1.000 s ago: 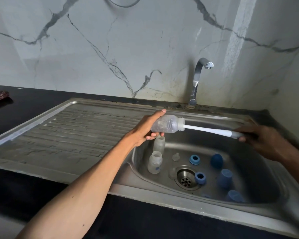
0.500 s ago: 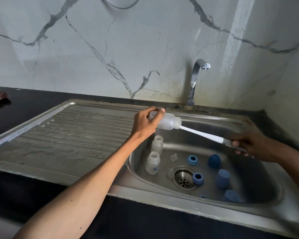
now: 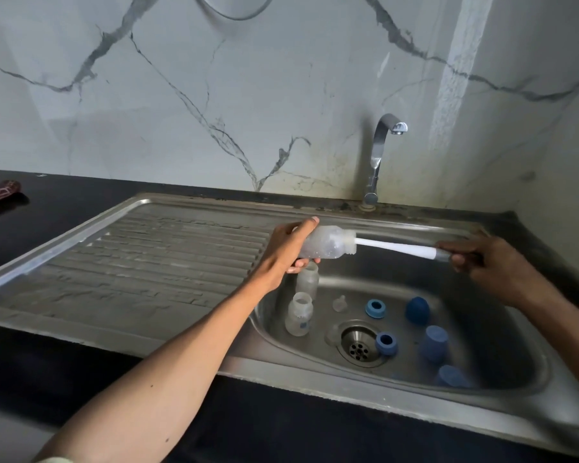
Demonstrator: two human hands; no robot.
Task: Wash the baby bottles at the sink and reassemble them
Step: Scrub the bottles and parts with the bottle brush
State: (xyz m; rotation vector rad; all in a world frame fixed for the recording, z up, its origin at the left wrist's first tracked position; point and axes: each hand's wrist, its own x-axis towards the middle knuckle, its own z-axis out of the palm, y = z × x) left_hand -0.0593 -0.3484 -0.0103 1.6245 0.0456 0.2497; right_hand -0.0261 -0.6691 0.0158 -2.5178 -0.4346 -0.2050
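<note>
Above the sink basin, the left hand grips a clear baby bottle held on its side, mouth pointing right. The right hand holds the handle of a white bottle brush, its head pushed inside the bottle. Down in the basin, two more clear bottles stand upright near the drain, with a clear teat, blue rings and blue caps scattered around. The tap stands behind.

text: none legible — bottle | small blue mark — unreadable
</note>
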